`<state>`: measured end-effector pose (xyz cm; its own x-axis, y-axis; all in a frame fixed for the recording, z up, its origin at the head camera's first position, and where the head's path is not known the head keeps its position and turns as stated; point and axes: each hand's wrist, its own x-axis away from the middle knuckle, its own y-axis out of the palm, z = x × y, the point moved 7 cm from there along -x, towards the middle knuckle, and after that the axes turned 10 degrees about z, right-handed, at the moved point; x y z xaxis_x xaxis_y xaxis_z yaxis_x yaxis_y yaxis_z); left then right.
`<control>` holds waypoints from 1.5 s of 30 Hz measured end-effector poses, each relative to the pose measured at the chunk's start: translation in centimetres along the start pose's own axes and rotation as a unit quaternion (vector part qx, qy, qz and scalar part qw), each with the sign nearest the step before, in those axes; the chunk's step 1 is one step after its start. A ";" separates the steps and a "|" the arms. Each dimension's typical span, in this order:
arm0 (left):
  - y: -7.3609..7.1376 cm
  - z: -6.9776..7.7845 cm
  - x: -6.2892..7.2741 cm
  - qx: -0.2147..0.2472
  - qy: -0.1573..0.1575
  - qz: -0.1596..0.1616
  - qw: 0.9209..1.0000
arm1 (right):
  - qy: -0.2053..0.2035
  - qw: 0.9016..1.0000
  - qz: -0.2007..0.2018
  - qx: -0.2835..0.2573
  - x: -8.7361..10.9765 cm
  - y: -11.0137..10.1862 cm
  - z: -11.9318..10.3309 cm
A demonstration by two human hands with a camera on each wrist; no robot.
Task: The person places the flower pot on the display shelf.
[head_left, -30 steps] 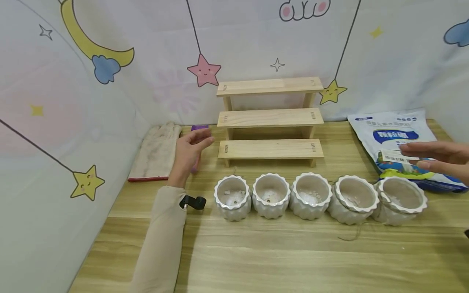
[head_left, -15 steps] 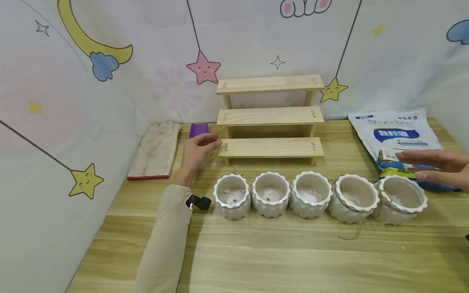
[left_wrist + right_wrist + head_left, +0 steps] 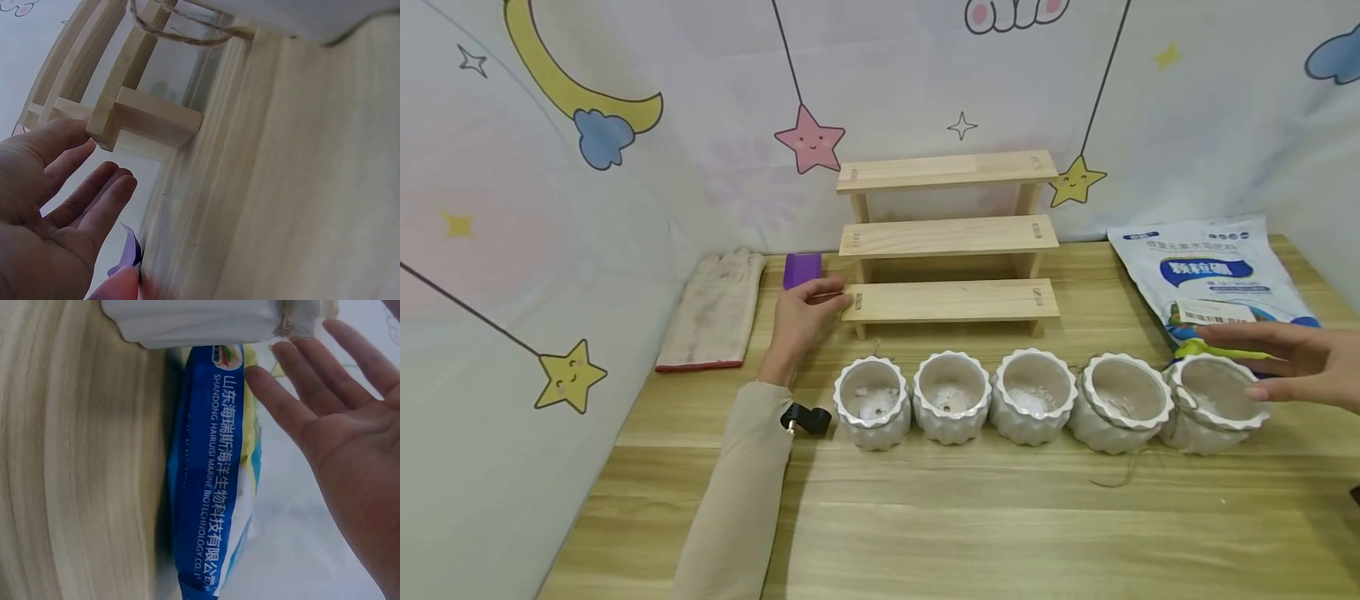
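My left hand [image 3: 793, 325] is at the left end of a three-tier wooden plant stand [image 3: 951, 300]. In the left wrist view its thumb touches the end of the lowest board, with the other fingers loosely spread. Several white ceramic flower pots [image 3: 952, 398] with scalloped rims stand in a row before the stand, pale bits inside some. My right hand [image 3: 1300, 358] reaches in from the right with extended fingers, its thumb overlapping the rim of the rightmost pot [image 3: 1213, 429]. In the right wrist view the fingertips are right by that pot's twine [image 3: 287, 315].
A white and blue fertilizer bag [image 3: 1210, 250] lies at the back right. A pale cloth glove [image 3: 711, 312] lies at the back left, beside a purple shovel-like tool [image 3: 802, 270] partly behind my left hand. A printed cloth [image 3: 910, 83] hangs behind the table [image 3: 970, 533].
My left hand has moved right, from over the purple tool to the end of the lowest board. My right hand has lowered from the bag toward the rightmost pot.
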<state>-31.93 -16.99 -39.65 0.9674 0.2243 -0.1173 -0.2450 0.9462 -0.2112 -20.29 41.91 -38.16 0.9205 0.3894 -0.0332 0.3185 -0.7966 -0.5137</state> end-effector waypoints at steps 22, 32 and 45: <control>0.3 -0.7 0.4 -0.003 -0.002 0.001 1.000 | -0.052 0.996 0.058 0.049 1.6 0.7 0.9; 0.4 -0.6 0.4 0.001 0.010 -0.002 1.000 | -0.019 0.992 0.100 0.075 2.2 1.1 0.8; 0.4 -0.7 0.5 -0.001 0.011 -0.004 1.000 | -0.059 0.987 0.115 0.096 2.3 2.0 0.1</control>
<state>-31.61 -16.71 -40.45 0.9678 0.2108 -0.1377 -0.2369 0.9476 -0.2145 -17.61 41.26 -39.31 0.9269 0.2688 -0.2620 0.0449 -0.7725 -0.6335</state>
